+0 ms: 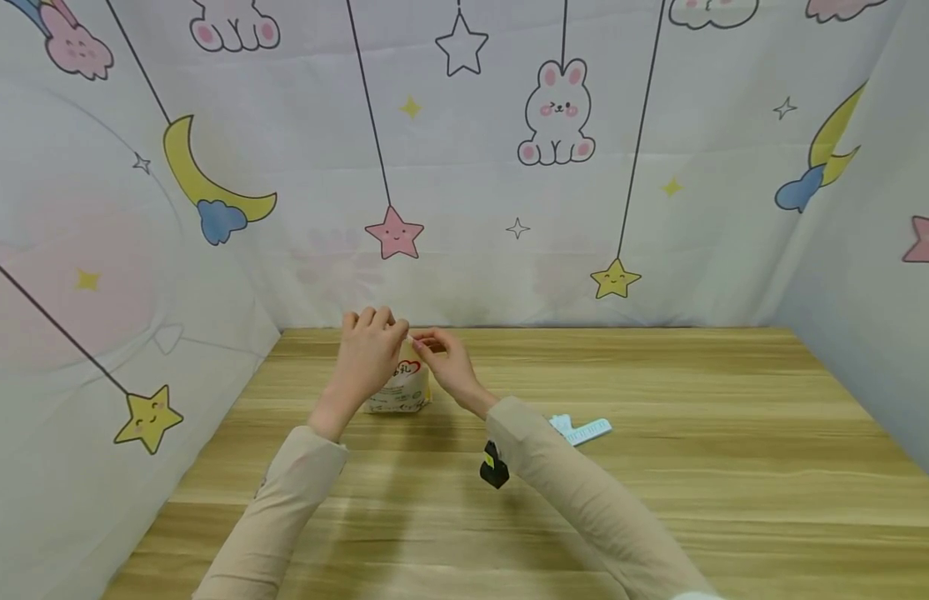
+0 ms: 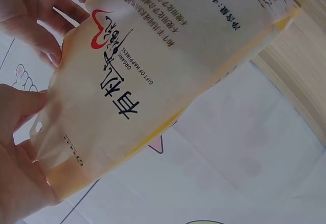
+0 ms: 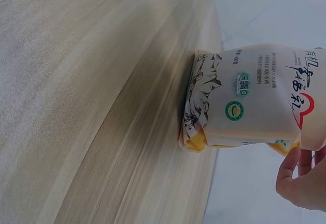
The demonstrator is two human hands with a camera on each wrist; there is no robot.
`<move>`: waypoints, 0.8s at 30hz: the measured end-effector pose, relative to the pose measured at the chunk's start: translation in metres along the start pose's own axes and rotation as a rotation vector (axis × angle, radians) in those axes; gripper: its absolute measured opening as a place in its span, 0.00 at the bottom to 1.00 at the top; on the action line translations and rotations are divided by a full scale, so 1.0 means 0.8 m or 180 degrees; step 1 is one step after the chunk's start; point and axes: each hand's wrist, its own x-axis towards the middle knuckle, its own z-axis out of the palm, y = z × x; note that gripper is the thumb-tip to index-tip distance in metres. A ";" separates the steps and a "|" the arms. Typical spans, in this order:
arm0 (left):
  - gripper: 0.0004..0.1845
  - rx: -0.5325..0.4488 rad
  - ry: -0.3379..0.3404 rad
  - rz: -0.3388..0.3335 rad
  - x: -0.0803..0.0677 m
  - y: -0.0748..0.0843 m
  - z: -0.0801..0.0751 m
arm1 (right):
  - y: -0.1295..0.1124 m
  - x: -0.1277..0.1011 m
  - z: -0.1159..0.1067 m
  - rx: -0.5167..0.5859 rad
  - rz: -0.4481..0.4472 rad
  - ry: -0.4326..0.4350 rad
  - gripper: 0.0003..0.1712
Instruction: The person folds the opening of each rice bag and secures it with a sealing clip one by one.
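A cream-coloured food bag [image 1: 399, 398] with a red heart-shaped mark and dark lettering stands upright on the table. My left hand [image 1: 369, 354] grips its top edge from the left, and in the left wrist view the thumb lies on the front by a small punched hole. At the other end of the top edge, my right hand [image 1: 451, 367] pinches the bag between thumb and fingers. The printed front of the bag [image 3: 244, 96] shows in the right wrist view, its upper end cut off by the frame. A yellow side strip runs along its edge.
A light blue plastic clip [image 1: 584, 430] lies on the wood-grain table [image 1: 696, 475], partly behind the right sleeve [image 1: 576, 492]. A small black device [image 1: 494, 468] hangs by that sleeve's cuff. Curtains [image 1: 494, 275] with printed stars and rabbits enclose the table's back and sides.
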 end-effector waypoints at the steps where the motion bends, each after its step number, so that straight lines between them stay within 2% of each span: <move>1: 0.03 0.0006 -0.0001 -0.0004 0.000 0.000 0.000 | 0.000 0.000 0.000 -0.0016 -0.0013 0.0006 0.15; 16: 0.03 0.0119 -0.0004 -0.0091 0.001 0.004 0.003 | 0.005 0.000 0.004 -0.0075 -0.0204 0.0053 0.15; 24: 0.03 0.0117 0.0048 -0.0116 0.001 0.003 0.006 | 0.004 0.000 0.002 -0.0209 -0.0137 -0.0003 0.14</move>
